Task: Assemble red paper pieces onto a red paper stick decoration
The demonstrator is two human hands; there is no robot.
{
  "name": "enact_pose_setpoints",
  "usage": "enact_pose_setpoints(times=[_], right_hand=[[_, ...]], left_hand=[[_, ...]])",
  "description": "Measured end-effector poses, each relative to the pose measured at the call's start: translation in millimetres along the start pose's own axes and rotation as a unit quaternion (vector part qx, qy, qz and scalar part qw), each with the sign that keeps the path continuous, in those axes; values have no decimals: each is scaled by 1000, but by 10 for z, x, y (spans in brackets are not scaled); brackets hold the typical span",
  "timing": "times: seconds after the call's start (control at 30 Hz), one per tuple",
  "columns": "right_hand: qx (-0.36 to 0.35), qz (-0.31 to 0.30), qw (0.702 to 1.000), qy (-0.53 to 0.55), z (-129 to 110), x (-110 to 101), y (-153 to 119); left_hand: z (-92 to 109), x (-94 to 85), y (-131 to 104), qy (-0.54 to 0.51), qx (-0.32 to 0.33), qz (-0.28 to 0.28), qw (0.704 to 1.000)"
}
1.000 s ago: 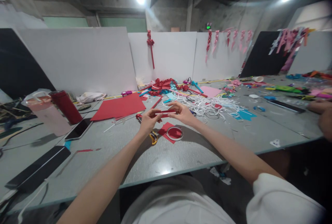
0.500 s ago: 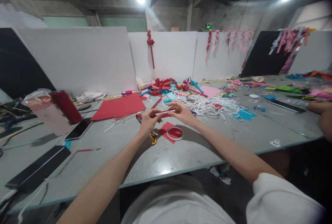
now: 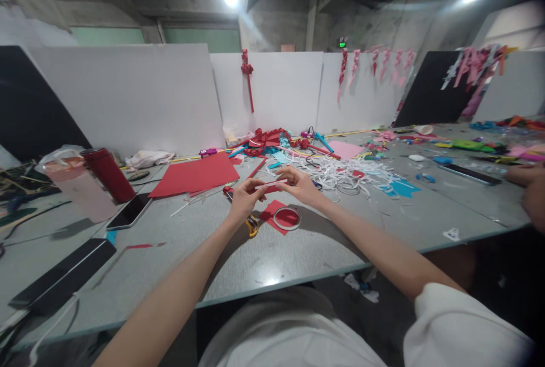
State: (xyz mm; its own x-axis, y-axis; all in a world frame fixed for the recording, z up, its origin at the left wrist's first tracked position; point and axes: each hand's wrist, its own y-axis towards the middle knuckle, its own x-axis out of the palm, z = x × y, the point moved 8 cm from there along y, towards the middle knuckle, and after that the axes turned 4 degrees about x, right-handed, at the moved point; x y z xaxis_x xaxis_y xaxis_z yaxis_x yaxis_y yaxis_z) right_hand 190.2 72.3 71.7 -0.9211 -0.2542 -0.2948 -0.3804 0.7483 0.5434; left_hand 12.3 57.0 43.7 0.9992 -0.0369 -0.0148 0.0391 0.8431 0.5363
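Note:
Between my two hands is a small piece of red paper (image 3: pixel 272 188), raised above the table. My left hand (image 3: pixel 246 199) pinches its left end, and my right hand (image 3: pixel 300 186) pinches the right end with curled fingers. Just below my hands, a red paper square (image 3: pixel 271 213) lies on the table with a roll of narrow tape (image 3: pixel 299 219) resting partly on it. Scissors with yellow handles (image 3: pixel 252 226) sit beside my left wrist, partly hidden by my hand and arm.
Red sheets (image 3: pixel 196 175) lie to the left, near a phone (image 3: pixel 130 211), a red flask (image 3: pixel 108 174) and a pink bottle (image 3: pixel 79 188). White paper strips (image 3: pixel 340 177) are heaped beyond my right hand. Another person's hand (image 3: pixel 525 175) rests at the far right. White boards (image 3: pixel 268 89) stand behind.

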Motion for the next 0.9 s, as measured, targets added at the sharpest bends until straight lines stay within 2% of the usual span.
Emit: enact_pose_setpoints(times=[0.57, 0.67, 0.9], right_hand=[[-9, 10, 998, -54, -27, -26, -3], [-18, 17, 995, -92, -29, -45, -2], [-124, -72, 956, -257, -46, 150, -50]], left_hand=[[-45, 2, -3, 3, -4, -8, 1000], [-65, -22, 1, 19, -10, -2, 1000], [1, -11, -23, 141, 63, -37, 987]])
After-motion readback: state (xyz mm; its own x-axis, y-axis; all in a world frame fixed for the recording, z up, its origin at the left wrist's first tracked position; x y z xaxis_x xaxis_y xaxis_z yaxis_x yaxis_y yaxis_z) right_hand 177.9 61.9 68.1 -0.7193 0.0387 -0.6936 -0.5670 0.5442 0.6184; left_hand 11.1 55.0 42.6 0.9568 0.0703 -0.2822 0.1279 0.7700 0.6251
